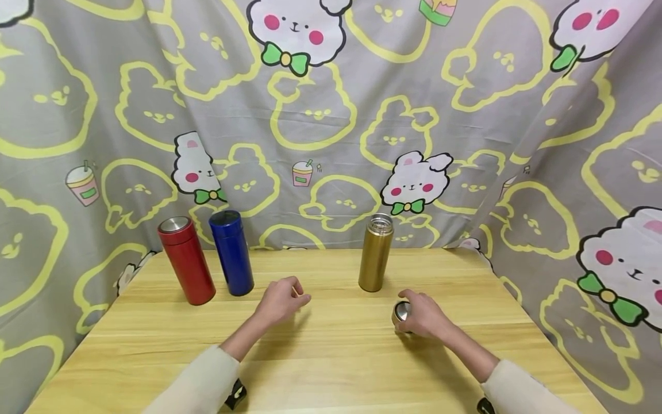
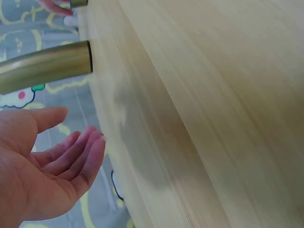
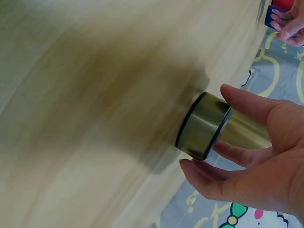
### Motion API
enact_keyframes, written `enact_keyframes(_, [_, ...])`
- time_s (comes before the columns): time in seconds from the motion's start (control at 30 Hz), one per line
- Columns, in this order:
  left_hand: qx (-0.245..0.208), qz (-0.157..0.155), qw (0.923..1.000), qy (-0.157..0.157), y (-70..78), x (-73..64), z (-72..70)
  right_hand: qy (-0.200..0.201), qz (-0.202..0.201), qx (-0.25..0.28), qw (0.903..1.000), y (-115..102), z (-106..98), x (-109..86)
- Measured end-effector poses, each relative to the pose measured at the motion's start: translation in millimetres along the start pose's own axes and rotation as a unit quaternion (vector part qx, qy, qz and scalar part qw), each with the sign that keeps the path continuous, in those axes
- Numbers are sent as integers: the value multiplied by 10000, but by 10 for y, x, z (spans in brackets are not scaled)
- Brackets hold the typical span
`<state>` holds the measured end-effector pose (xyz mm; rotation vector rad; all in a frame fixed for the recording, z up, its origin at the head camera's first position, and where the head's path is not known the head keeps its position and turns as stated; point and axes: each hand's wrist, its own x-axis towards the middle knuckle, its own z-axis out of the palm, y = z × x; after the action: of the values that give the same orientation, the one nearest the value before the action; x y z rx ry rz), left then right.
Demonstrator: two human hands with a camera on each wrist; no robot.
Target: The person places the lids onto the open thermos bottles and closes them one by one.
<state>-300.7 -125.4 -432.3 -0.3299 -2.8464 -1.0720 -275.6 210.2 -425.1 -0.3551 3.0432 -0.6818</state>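
Observation:
A gold lid (image 1: pixel 401 311) with a silver top and dark rims stands right at the tabletop, my right hand (image 1: pixel 425 315) around it. In the right wrist view the thumb and fingertips of this hand hold the lid (image 3: pixel 203 126) from opposite sides. Behind it a gold thermos bottle (image 1: pixel 376 256) stands upright, its steel mouth uncovered. My left hand (image 1: pixel 280 301) hovers over the wooden table with relaxed fingers and holds nothing. In the left wrist view its palm faces up, and the gold bottle (image 2: pixel 47 66) shows beyond the fingers.
To the left of my left hand stand a blue thermos (image 1: pixel 234 256) and a red thermos (image 1: pixel 188 261), both with tops on. The wooden table (image 1: pixel 331 356) ends at a grey curtain (image 1: pixel 320 138) printed with yellow outlines and white rabbits, which also hangs along the sides.

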Motion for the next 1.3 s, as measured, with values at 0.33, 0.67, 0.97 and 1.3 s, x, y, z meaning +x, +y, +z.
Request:
enact_keyframes(0.33, [-385, 140, 9990, -172, 163, 75, 162, 71, 59, -43, 9999, 38, 58, 8])
enact_keyframes(0.67, [-602, -13, 9978, -273, 185, 77, 216, 25, 23, 68, 10000, 37, 37, -3])
enact_keyframes(0.97, [-652, -144, 9974, -260, 220, 126, 284, 25, -36, 89, 10000, -13, -139, 21])
enact_keyframes(1.3, [-921, 15, 9953, 308, 484, 363, 427, 193, -199, -130, 9995, -61, -364, 26])
